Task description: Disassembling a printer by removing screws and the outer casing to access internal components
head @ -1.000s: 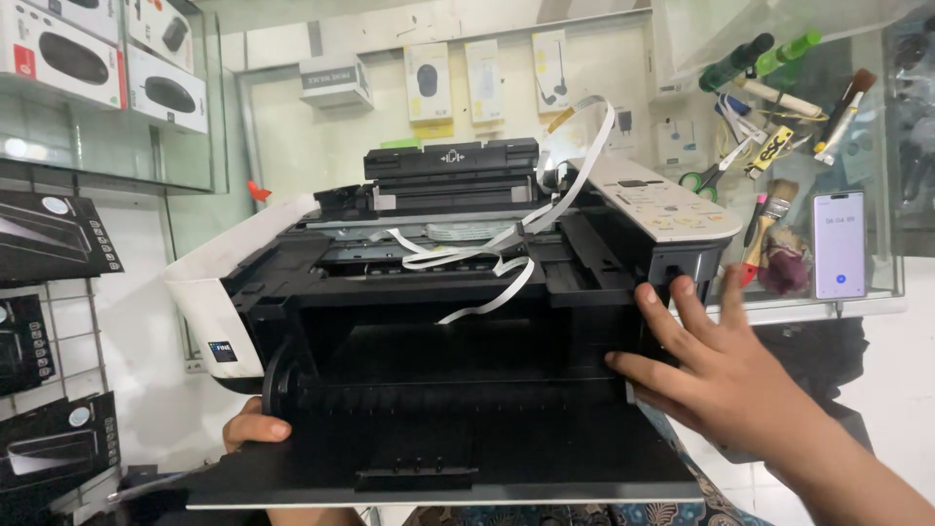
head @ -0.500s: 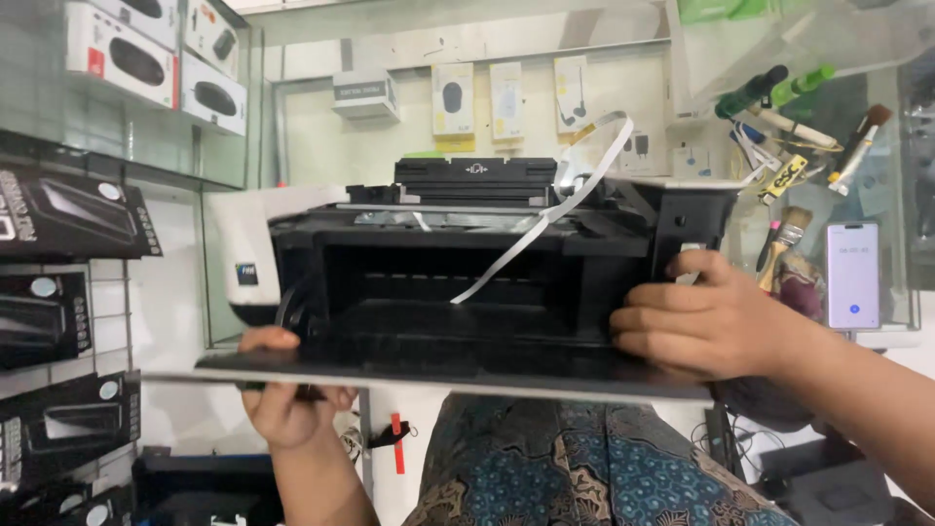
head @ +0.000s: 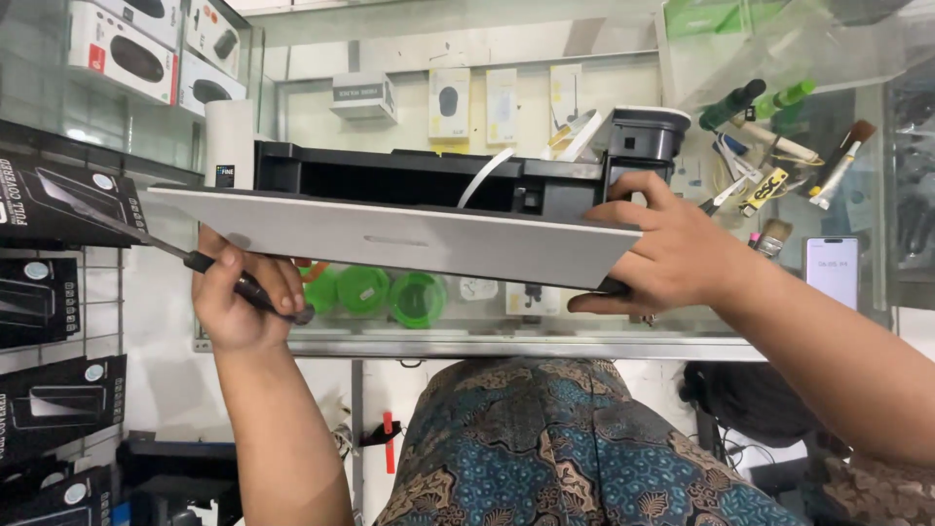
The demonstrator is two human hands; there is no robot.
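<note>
I hold a black and white printer point(head: 409, 209) tipped up in front of me, its grey underside panel point(head: 390, 239) facing the camera. My right hand point(head: 662, 248) grips the printer's right end, fingers wrapped over the top and thumb beneath. My left hand point(head: 243, 292) is under the printer's left end and is closed on a screwdriver with a black handle point(head: 248, 287), its shaft pointing up left past the panel's corner. A white flat ribbon cable point(head: 482, 170) sticks up out of the printer's open top.
A glass counter edge point(head: 487, 346) runs behind the printer, with green round containers point(head: 390, 292) under the glass. Boxed goods hang on the left wall point(head: 58, 205). Brushes and tools point(head: 779, 166) and a phone point(head: 833, 268) stand at right. My patterned lap point(head: 545, 448) is below.
The printer has been tilted further up, from showing its open inside to showing its grey underside. My left hand has shifted under the left end with the screwdriver.
</note>
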